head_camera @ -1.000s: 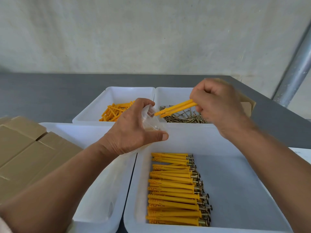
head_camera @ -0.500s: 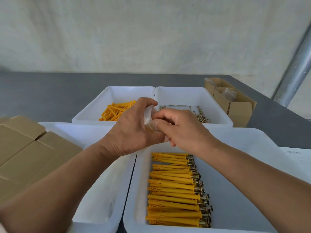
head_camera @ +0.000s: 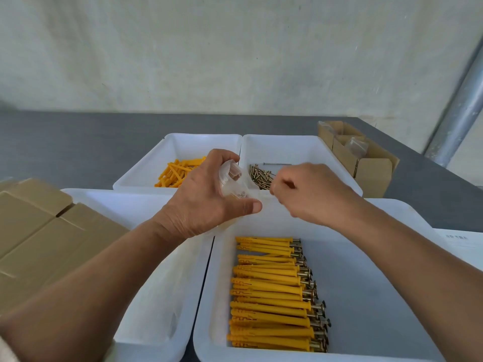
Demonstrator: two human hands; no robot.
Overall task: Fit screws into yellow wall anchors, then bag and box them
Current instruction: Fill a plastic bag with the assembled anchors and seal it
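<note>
Clear bag (head_camera: 232, 182) in left hand (head_camera: 209, 199), contents unclear, right hand (head_camera: 308, 192) blurred

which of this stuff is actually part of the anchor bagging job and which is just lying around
Part of the job:
clear bag, held in the left hand
screw-fitted anchors
loose anchors
loose screws
open cartons, far right
cardboard boxes, left

Just lying about:
sheet of paper
metal pole
</note>
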